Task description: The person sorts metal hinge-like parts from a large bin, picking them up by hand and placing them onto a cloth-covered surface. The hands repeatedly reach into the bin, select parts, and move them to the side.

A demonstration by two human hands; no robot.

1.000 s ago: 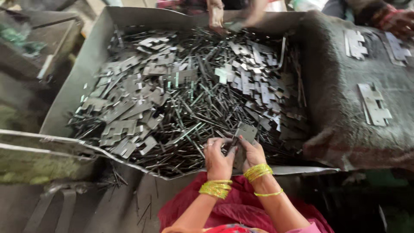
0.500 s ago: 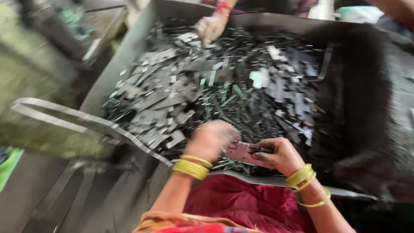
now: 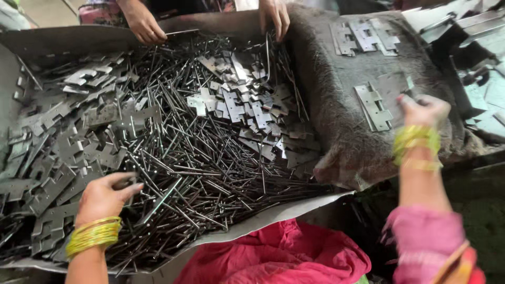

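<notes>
A big metal tray (image 3: 294, 208) holds a heap of thin steel pins (image 3: 200, 158) and flat grey hinge leaves (image 3: 63, 152). My left hand (image 3: 105, 195), with yellow bangles, rests on the heap at the near left, its fingertips pinched on a small dark metal piece. My right hand (image 3: 423, 109), blurred, is out over the dark cloth (image 3: 326, 89) to the right. Its fingers are closed on the edge of a grey hinge (image 3: 390, 87), next to another hinge (image 3: 372, 108) lying flat.
Another person's two hands (image 3: 142, 25) (image 3: 274, 16) work at the tray's far edge. More finished hinges (image 3: 363, 37) lie at the cloth's far end. Red cloth (image 3: 279, 257) covers my lap below the tray's near rim. Dark metal parts (image 3: 473, 58) lie at the far right.
My hands were together at the tray's near edge holding a hinge. Now they are apart: the right has swung out over the cloth with the hinge, the left has gone back to the heap.
</notes>
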